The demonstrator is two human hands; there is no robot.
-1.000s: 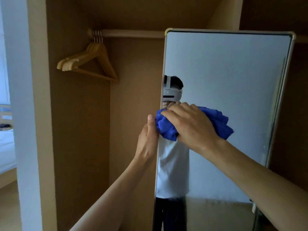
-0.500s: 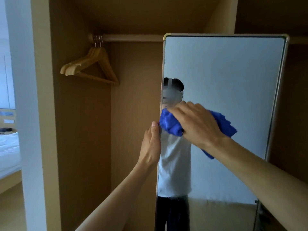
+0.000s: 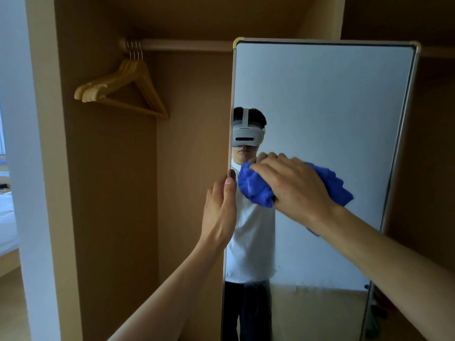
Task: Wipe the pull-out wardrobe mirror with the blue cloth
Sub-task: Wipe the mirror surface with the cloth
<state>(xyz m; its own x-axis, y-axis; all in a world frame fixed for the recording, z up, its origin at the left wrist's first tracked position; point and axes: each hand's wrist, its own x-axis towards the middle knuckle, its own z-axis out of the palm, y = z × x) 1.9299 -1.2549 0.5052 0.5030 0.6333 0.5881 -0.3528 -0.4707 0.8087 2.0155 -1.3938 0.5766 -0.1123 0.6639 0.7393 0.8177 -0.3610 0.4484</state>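
Note:
The tall pull-out mirror (image 3: 327,107) with a pale metal frame stands out from the wooden wardrobe, filling the right half of the head view. My right hand (image 3: 293,185) presses a bunched blue cloth (image 3: 256,188) flat against the glass near its left edge, at mid height. My left hand (image 3: 220,210) grips the mirror's left frame edge just beside the cloth, thumb on the front. The glass reflects a person in a white shirt and a headset.
Wooden hangers (image 3: 123,92) hang from the rail (image 3: 182,44) in the open wardrobe bay left of the mirror. A white wall panel (image 3: 22,168) borders the wardrobe on the left, with a bed (image 3: 6,222) beyond it.
My right hand and the cloth have slid down the glass and slightly right. My left hand has slipped lower along the frame edge with them.

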